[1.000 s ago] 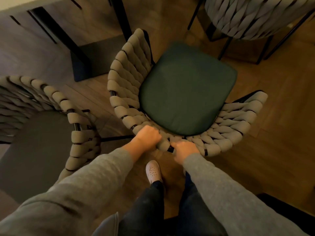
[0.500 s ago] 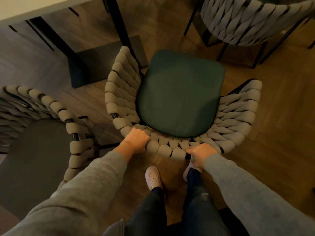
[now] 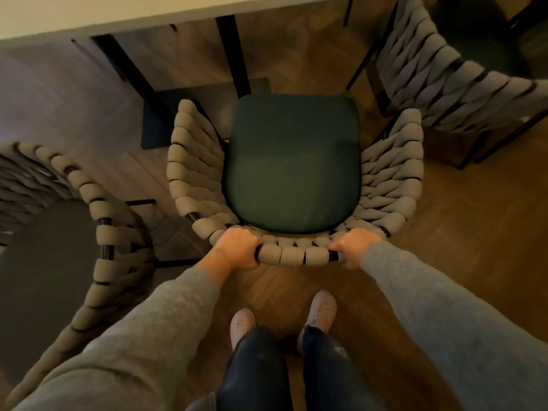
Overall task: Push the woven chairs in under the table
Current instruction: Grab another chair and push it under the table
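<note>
A woven chair [image 3: 391, 185] with thick grey rope weave and a dark green seat cushion [image 3: 293, 167] stands right below me, its front facing the light tabletop [image 3: 89, 13] along the top edge. My left hand [image 3: 234, 250] grips the left part of the backrest's top rail. My right hand [image 3: 353, 247] grips the same rail about a seat's width to the right. The seat's front edge lies near the table's dark legs [image 3: 234, 57]. A second woven chair [image 3: 98, 232] stands at the left, a third [image 3: 450, 84] at the upper right.
The table's black base plate [image 3: 166, 114] lies on the wooden floor in front of the middle chair, to its left. My two light shoes [image 3: 320, 312] stand just behind the chair. The left chair's arm is close to my left sleeve.
The middle chair has turned from slanted to square with the table and moved closer to it. My hands have spread apart along the backrest rail. I have stepped forward.
</note>
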`<state>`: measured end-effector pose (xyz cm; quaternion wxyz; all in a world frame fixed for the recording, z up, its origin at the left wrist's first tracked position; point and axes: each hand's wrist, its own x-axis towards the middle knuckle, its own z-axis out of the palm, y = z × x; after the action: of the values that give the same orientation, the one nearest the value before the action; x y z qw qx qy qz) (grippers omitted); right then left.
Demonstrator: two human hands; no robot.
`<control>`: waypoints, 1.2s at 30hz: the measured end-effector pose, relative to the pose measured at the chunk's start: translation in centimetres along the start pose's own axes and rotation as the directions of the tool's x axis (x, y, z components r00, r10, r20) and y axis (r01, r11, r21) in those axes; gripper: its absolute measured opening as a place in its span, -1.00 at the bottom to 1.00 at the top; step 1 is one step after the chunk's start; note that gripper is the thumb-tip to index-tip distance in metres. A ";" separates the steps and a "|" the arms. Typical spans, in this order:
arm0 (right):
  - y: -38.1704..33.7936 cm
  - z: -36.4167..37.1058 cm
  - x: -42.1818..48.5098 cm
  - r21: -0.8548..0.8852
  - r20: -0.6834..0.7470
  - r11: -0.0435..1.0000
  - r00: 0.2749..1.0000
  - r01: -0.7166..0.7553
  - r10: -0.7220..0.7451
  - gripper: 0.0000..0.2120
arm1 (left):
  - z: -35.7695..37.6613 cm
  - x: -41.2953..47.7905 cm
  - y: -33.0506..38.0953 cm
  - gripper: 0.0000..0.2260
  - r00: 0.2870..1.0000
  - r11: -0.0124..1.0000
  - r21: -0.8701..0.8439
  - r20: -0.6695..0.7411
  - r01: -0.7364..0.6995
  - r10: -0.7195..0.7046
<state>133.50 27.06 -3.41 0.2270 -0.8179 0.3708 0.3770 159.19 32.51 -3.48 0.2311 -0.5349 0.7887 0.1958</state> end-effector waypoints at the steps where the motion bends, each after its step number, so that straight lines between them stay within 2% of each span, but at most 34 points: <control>1: 1.0 -0.7 0.4 -0.009 -0.004 1.000 1.000 0.000 0.000 -0.62 | -0.6 0.5 -0.4 -0.74 1.000 1.000 -0.010 0.000 -0.015 0.015; 4: 3.8 -2.2 1.8 -0.025 -0.010 1.000 1.000 0.004 -0.004 -0.63 | -2.4 1.7 -2.2 -0.65 0.999 0.999 -0.054 0.054 -0.001 0.004; 7: 5.5 -3.4 2.7 -0.041 -0.011 0.999 1.000 0.002 -0.003 -0.60 | -3.5 3.1 -3.3 -0.60 0.995 0.999 -0.021 0.100 0.030 -0.028; 13: 8.3 -5.7 4.4 -0.163 -0.053 0.985 0.998 -0.050 0.042 -0.56 | -5.7 6.6 -3.1 -0.61 0.996 0.999 0.045 0.084 0.023 -0.027; 17: 9.8 -5.7 4.1 -0.210 -0.030 0.973 0.995 -0.100 0.096 -0.51 | -6.7 7.7 -1.8 -0.61 0.995 0.999 0.052 0.094 0.008 -0.013; 21: 11.0 -6.2 4.3 -0.158 -0.019 0.980 0.993 -0.118 0.116 -0.49 | -8.7 8.8 -2.5 -0.64 0.997 0.992 0.121 0.077 -0.014 0.005; 25: 11.0 -7.1 4.7 -0.108 -0.026 0.985 0.991 -0.136 0.134 -0.51 | -10.3 9.5 -3.7 -0.59 0.997 0.989 0.146 0.068 -0.036 0.026; 30: 10.1 -9.6 6.1 -0.105 -0.048 0.987 0.992 -0.118 0.113 -0.50 | -10.8 10.3 -6.4 -0.56 0.998 0.994 0.111 0.060 -0.013 0.006; 36: 11.2 -12.2 8.2 -0.140 -0.007 0.985 0.994 -0.105 0.105 -0.52 | -10.9 12.2 -8.4 -0.59 0.999 0.991 0.130 0.039 -0.024 0.019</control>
<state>133.88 8.58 -3.35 0.1489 -0.8110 0.3861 0.4135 161.43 14.28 -2.12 0.2782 -0.5063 0.8012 0.1564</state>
